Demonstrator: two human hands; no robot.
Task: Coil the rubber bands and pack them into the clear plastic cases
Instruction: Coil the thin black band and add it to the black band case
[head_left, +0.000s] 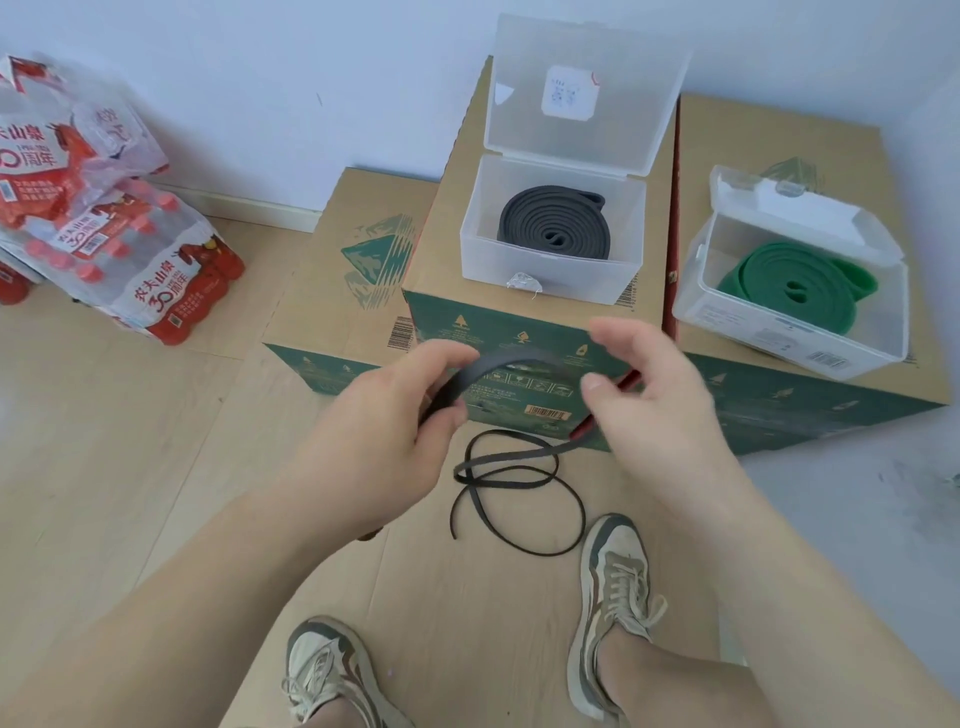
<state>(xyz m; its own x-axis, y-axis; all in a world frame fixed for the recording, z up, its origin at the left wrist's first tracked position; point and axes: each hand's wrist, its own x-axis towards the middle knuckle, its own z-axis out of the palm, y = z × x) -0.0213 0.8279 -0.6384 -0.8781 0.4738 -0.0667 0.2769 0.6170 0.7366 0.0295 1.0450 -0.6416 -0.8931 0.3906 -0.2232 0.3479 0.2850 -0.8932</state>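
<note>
Left hand (415, 410) pinches the dark band (498, 361) near one end. The strip arches rightward to the right hand (639, 384), which is unclenched, just beside it and nearer the free end. The remainder lies looped on the cardboard sheet (467, 597) below.

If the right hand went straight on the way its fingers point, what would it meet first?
Probably the raised arc of the dark band that the left hand holds; the right hand, fingers open, points left at it. Depth is unclear.
</note>
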